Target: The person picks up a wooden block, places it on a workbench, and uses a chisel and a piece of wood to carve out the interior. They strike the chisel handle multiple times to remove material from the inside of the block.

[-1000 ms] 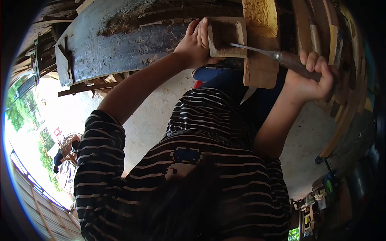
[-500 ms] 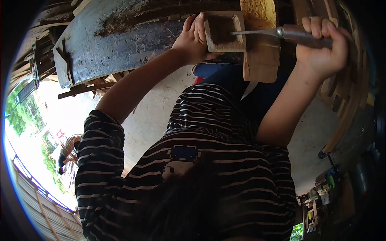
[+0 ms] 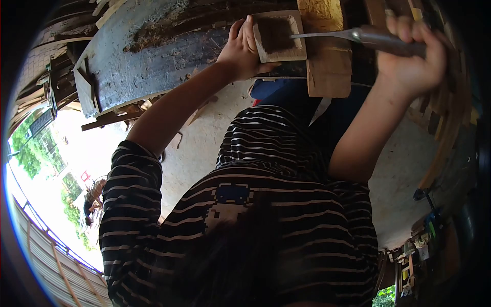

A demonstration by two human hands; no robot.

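A small square wooden box (image 3: 286, 56) with a hollowed middle is at the top centre of the view, on the workbench. My left hand (image 3: 239, 53) grips its left side, fingers along the outer wall and thumb at the near edge. In my right hand (image 3: 413, 64) is a chisel (image 3: 381, 41), the fist wrapped round its brown handle. The metal blade points left across the box's right rim, its tip inside the hollow. Against the box's right side lies a wooden block (image 3: 329, 77).
The workbench top (image 3: 174, 66) is dark, scuffed and strewn with shavings. Wooden strips (image 3: 442, 133) line the right side. Scraps (image 3: 115, 120) stick out under the bench's left part. Concrete floor (image 3: 199, 130) lies below. Another person (image 3: 93, 202) is far off at the left.
The chisel and my right hand have shifted slightly, with the blade still over the box. My left hand keeps its hold. The whole view has moved a little.
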